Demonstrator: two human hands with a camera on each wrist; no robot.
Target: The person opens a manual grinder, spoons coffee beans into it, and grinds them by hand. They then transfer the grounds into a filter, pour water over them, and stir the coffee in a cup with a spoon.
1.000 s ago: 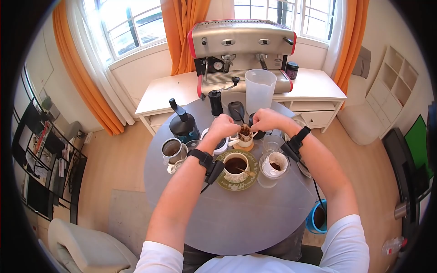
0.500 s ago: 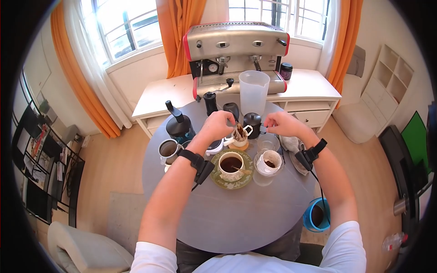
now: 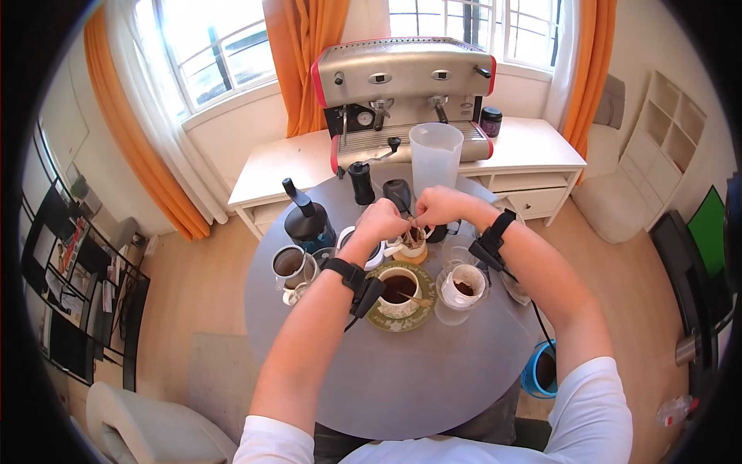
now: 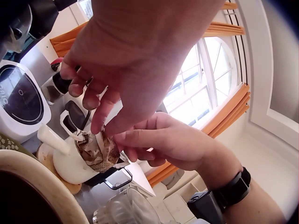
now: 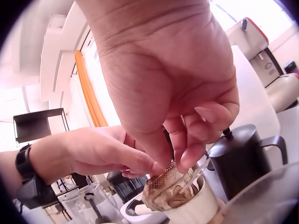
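A used coffee drip bag (image 5: 170, 186), its paper brown-stained and crumpled, sits in the mouth of a small white cup (image 4: 70, 163) with a stick-like side handle. My left hand (image 3: 384, 220) pinches the top edge of the bag between thumb and forefinger, its other fingers loosely bent. Right beside it, my right hand (image 3: 447, 206) pinches the bag's edge with thumb and fingertips, so both sets of fingertips meet above the cup. Under the cup lies a round wooden coaster (image 4: 46, 158). Nearer me, a cup of dark coffee (image 3: 399, 286) stands on a green patterned plate (image 3: 390, 322) with a spoon.
A white dripper with coffee grounds (image 3: 465, 286) sits on glass at the right. Left of the hands are a white scale (image 4: 21, 100), a glass jug (image 3: 291, 267) and a dark blue canister (image 3: 309, 224). Behind stand a hand grinder (image 3: 361, 184), black pot (image 5: 240, 158) and plastic pitcher (image 3: 437, 158).
Half a second ago the right hand was apart, to the right near the black pot. It has come back left to the bag, and its fingertips now meet the left hand's.
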